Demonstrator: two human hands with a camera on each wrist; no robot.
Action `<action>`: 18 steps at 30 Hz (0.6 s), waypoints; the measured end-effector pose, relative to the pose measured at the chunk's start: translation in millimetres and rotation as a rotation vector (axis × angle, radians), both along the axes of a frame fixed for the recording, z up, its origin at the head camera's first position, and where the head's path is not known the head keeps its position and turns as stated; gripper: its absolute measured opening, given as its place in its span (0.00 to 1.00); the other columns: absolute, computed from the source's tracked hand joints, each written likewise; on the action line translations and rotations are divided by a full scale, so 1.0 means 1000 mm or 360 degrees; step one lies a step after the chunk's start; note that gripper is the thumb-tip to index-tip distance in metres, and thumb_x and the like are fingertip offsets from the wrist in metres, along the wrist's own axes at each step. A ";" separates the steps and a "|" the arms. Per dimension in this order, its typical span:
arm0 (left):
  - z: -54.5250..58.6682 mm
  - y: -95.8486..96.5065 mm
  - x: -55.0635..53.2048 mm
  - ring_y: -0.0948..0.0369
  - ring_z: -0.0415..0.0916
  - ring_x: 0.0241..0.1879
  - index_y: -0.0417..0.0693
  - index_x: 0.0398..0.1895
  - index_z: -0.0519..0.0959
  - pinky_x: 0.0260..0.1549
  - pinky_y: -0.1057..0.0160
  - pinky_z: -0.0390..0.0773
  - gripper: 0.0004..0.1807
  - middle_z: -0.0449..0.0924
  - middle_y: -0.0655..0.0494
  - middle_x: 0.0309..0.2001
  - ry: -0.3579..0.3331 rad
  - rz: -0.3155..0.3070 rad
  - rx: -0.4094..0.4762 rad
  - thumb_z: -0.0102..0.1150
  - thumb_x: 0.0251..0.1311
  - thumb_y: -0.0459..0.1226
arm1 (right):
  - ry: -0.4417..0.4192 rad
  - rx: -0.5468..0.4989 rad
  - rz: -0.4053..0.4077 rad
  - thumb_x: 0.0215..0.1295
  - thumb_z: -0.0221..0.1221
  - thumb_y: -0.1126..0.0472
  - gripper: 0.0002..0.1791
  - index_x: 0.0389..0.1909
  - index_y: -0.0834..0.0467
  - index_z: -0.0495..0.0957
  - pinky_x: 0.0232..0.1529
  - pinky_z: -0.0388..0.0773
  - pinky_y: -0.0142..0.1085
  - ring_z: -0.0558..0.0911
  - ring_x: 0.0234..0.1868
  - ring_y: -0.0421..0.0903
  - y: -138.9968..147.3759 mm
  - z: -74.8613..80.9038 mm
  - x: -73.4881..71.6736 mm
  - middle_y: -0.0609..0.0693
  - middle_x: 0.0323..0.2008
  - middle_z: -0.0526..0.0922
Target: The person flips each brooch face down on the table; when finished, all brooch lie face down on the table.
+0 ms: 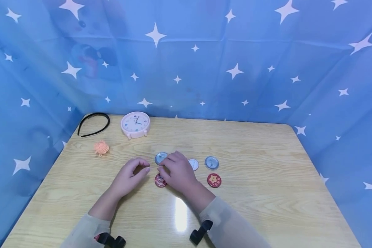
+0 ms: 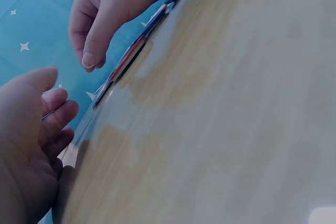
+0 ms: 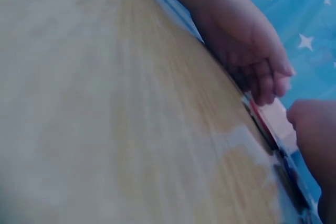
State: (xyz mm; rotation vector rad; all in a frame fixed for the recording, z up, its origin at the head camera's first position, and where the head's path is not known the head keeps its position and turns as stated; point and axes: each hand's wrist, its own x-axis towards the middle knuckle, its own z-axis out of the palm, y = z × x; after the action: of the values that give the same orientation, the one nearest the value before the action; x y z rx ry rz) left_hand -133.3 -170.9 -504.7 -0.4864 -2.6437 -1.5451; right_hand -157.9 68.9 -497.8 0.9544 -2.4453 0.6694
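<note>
Several round pin badges lie on the wooden table in two rough rows. My right hand (image 1: 179,171) hovers over the left ones, fingers bent loosely downward with nothing visible between them. It partly covers a silver-backed badge (image 1: 160,157) and a red badge (image 1: 160,181). Right of this hand are a small white badge (image 1: 193,164), partly hidden, another silver-backed badge (image 1: 212,163) and a red badge with a yellow star (image 1: 214,180). My left hand (image 1: 128,176) is just left of the badges, thumb and fingers apart and holding nothing. In the left wrist view, the left palm (image 2: 26,150) shows relaxed fingers.
At the back left of the table (image 1: 266,206) stand a pink clock (image 1: 135,124) and a black headband (image 1: 94,133). A peach yarn bundle (image 1: 101,148) lies in front of them. A blue curtain with white stars (image 1: 186,82) surrounds the table's back and sides.
</note>
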 end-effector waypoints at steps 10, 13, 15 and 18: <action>-0.004 -0.006 0.008 0.59 0.75 0.54 0.57 0.46 0.87 0.57 0.53 0.72 0.17 0.84 0.69 0.47 0.0364 -0.0279 -0.0191 0.83 0.53 0.41 | -0.0100 -0.0032 0.0093 0.69 0.68 0.57 0.04 0.39 0.51 0.91 0.62 0.72 0.42 0.79 0.49 0.45 0.015 -0.001 0.029 0.43 0.41 0.84; -0.004 -0.005 0.008 0.58 0.74 0.56 0.59 0.46 0.88 0.59 0.49 0.71 0.20 0.84 0.70 0.47 0.0346 -0.0298 -0.0230 0.85 0.49 0.44 | -0.0207 0.0029 0.0046 0.70 0.68 0.54 0.09 0.46 0.51 0.91 0.68 0.68 0.47 0.78 0.54 0.47 0.020 0.000 0.039 0.43 0.46 0.84; -0.004 -0.006 0.009 0.58 0.73 0.58 0.59 0.46 0.89 0.61 0.47 0.70 0.21 0.84 0.70 0.48 0.0317 -0.0296 -0.0246 0.86 0.48 0.45 | -0.0285 0.0070 0.0017 0.69 0.69 0.52 0.13 0.51 0.51 0.90 0.71 0.65 0.51 0.77 0.56 0.48 0.021 0.000 0.044 0.44 0.49 0.83; -0.005 -0.008 0.011 0.57 0.73 0.59 0.61 0.46 0.88 0.62 0.45 0.70 0.21 0.84 0.71 0.49 0.0295 -0.0284 -0.0268 0.86 0.48 0.44 | -0.0359 0.0098 -0.0011 0.68 0.69 0.49 0.19 0.56 0.51 0.88 0.72 0.62 0.55 0.74 0.60 0.51 0.019 -0.001 0.048 0.46 0.54 0.82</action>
State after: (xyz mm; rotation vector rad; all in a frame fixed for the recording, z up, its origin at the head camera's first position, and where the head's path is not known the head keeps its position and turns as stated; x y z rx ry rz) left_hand -121.8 -179.3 -509.8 -0.8520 -2.6585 -1.2493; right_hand -109.4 87.7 -498.5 0.9378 -2.6785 0.7392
